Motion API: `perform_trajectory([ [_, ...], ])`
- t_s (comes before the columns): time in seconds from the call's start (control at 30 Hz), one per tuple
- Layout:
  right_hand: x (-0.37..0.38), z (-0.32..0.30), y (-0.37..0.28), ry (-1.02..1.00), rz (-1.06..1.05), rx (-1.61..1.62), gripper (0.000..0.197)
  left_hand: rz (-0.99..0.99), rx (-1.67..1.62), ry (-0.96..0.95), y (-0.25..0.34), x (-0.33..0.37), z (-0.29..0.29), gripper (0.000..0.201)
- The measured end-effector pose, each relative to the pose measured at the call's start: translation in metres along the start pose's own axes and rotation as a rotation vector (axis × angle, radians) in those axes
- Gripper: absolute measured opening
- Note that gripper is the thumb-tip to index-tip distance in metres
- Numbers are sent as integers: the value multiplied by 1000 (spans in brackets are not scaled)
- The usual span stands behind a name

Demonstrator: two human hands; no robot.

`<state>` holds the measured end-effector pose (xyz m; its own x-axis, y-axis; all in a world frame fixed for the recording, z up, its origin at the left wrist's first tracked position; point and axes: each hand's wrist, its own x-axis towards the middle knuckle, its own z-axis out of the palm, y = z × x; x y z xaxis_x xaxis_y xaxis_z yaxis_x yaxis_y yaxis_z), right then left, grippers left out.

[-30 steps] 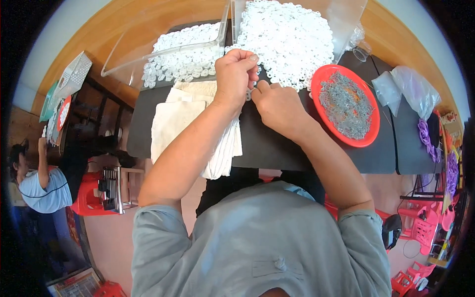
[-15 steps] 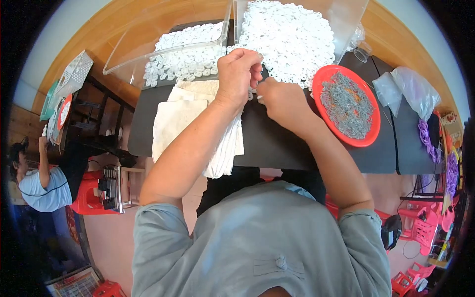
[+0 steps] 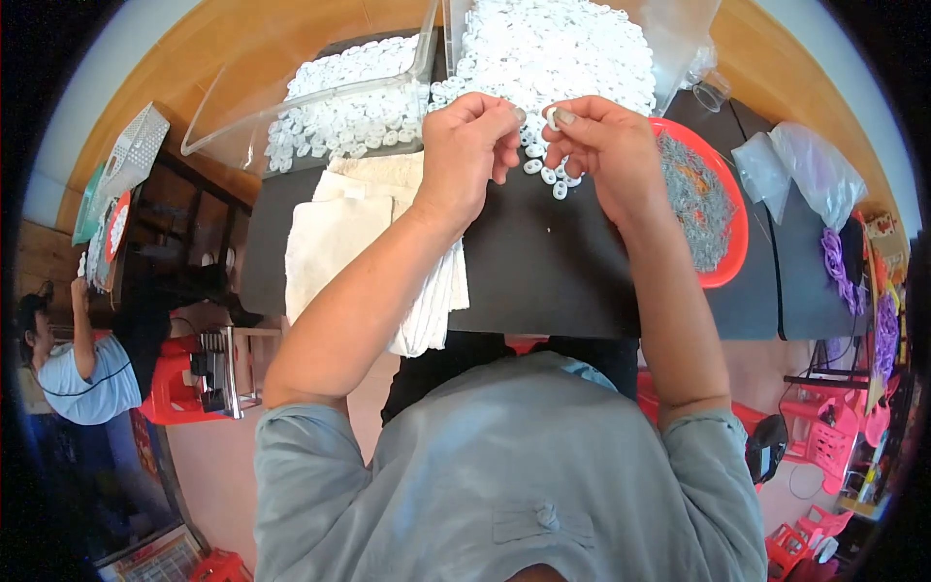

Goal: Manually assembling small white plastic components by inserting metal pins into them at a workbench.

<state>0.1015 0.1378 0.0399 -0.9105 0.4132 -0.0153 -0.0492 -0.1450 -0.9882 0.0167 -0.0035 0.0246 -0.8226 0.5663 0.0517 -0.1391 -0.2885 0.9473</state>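
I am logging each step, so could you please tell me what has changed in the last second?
The hands have drawn slightly apart: the right hand now pinches a small white plastic ring clear of the left hand. The heap of white rings, red round tray and cream folded towel stayed put.

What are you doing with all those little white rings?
A person sits at a black table and works with both hands raised just above it. The right hand pinches one small white ring between its fingertips, and the left hand is closed right beside it. Behind the hands lies a big heap of white rings, and more fill a clear plastic tray. A red plate of grey metal bits sits to the right, and a folded white cloth lies to the left.
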Motion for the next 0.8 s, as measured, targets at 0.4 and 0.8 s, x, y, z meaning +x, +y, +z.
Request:
perform_trajectory([
  [0.4, -9, 10, 3, 27, -302, -478, 14, -13, 10, -12, 0, -2, 0, 11],
  [0.8, -4, 8, 5, 34, -334, -498, 12, -54, 55, -119, -1, -2, 1, 12],
])
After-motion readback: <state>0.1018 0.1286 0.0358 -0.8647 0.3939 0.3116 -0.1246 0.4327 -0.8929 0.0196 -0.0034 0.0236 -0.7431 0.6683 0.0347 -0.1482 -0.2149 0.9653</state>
